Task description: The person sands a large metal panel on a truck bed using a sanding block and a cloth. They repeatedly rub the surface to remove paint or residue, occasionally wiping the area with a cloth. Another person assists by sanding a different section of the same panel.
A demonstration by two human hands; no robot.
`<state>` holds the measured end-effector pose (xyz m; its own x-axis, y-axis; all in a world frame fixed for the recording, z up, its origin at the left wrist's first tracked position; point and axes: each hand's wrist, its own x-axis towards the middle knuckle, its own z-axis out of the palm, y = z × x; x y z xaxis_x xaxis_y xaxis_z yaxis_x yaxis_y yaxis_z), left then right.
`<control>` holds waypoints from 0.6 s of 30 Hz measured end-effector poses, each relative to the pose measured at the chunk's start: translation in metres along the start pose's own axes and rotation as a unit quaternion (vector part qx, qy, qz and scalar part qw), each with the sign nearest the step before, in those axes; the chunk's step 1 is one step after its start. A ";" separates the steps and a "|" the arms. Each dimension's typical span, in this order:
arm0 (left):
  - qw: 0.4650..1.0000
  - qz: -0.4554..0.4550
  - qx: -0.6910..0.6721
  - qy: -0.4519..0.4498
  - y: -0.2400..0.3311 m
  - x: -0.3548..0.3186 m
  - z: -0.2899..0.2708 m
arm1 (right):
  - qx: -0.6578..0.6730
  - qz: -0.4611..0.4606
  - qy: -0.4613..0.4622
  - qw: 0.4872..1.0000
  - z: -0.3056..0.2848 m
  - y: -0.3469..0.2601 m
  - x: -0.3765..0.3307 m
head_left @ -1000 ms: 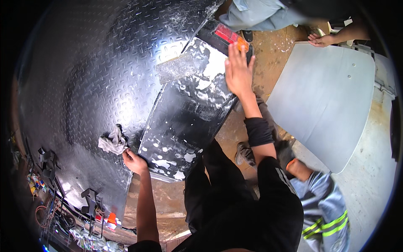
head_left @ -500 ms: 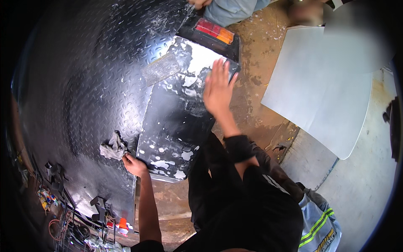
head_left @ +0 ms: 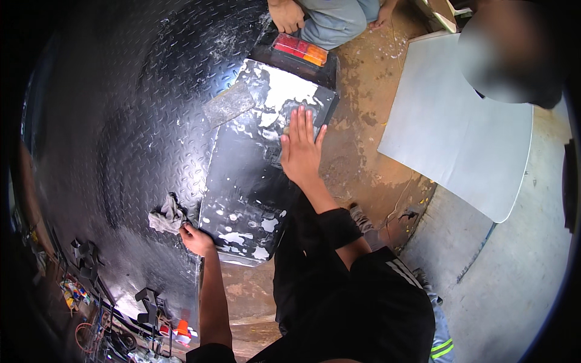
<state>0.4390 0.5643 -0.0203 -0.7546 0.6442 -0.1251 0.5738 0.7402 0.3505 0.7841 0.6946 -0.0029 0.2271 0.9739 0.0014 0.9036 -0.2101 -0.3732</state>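
Observation:
My right hand (head_left: 302, 150) lies flat with its fingers stretched out on a black panel (head_left: 242, 181) that carries patches of white filler. Whether anything is under that palm is hidden. At the panel's lower left corner, my left hand (head_left: 198, 241) pinches the edge of a crumpled grey rag (head_left: 167, 215), which rests on black tread plate (head_left: 151, 133). A worn grey flat strip (head_left: 229, 104) lies across the panel's left edge, apart from both hands. Beyond the panel's far end sits a red and orange tail light (head_left: 301, 48).
Another person's hand (head_left: 286, 16) hangs near the tail light, beside their light blue trouser leg (head_left: 333, 24). A large pale sheet (head_left: 454, 121) lies to the right, with a second person's blurred head over its far corner. Dark brackets (head_left: 148, 302) and cables stand at lower left.
My right hand has slid nearer and slightly left over the panel. My left hand keeps hold of the rag. The far person's hands show more, and a blurred head has come over the pale sheet.

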 end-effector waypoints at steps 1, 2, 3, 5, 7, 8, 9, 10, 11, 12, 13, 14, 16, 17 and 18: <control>1.000 0.004 0.003 0.004 -0.004 0.001 0.000 | 0.009 0.000 -0.010 1.000 -0.001 -0.002 -0.001; 1.000 0.008 0.007 0.008 -0.008 0.003 0.001 | -0.003 0.010 0.024 1.000 0.000 0.003 0.010; 1.000 0.009 -0.010 -0.004 0.001 -0.001 0.000 | -0.019 0.025 0.061 0.998 -0.001 0.016 0.034; 1.000 0.018 -0.025 -0.001 0.006 -0.001 0.004 | -0.037 0.054 0.108 0.992 -0.004 0.034 0.076; 1.000 0.016 -0.020 0.010 0.006 -0.002 0.005 | -0.048 0.089 0.122 0.987 -0.007 0.043 0.095; 0.999 0.029 -0.033 0.005 0.001 0.001 0.008 | -0.043 0.078 0.109 0.990 -0.005 0.039 0.082; 1.000 0.013 -0.016 0.001 -0.001 -0.002 0.005 | -0.038 0.064 0.096 0.993 0.000 0.031 0.060; 1.000 -0.002 -0.005 0.003 0.003 -0.001 0.003 | -0.031 0.045 0.091 0.994 0.004 0.019 0.043; 1.000 -0.004 -0.002 0.004 0.006 0.002 0.003 | -0.032 0.035 0.045 0.998 0.009 0.004 0.019; 1.000 -0.005 0.003 0.003 0.004 0.002 0.002 | -0.012 0.022 0.022 0.999 0.014 -0.007 0.000; 1.000 -0.005 0.015 -0.003 0.002 0.000 0.000 | 0.000 0.018 0.009 1.000 0.014 -0.014 -0.010; 1.000 -0.009 0.011 -0.001 0.000 -0.001 0.000 | 0.014 0.014 -0.005 1.000 0.015 -0.017 -0.015; 1.000 -0.014 0.002 0.006 0.003 -0.001 0.000 | -0.010 0.006 0.023 1.000 0.010 -0.009 0.006; 1.000 -0.011 0.003 0.008 0.004 0.000 0.000 | -0.022 0.003 0.038 0.999 0.007 -0.002 0.024; 1.000 -0.008 0.002 0.006 0.006 -0.001 0.002 | -0.033 0.023 0.062 0.997 0.004 0.008 0.045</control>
<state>0.4443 0.5686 -0.0200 -0.7667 0.6306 -0.1201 0.5635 0.7508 0.3446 0.8002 0.7373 -0.0100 0.3074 0.9461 0.1023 0.9127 -0.2627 -0.3131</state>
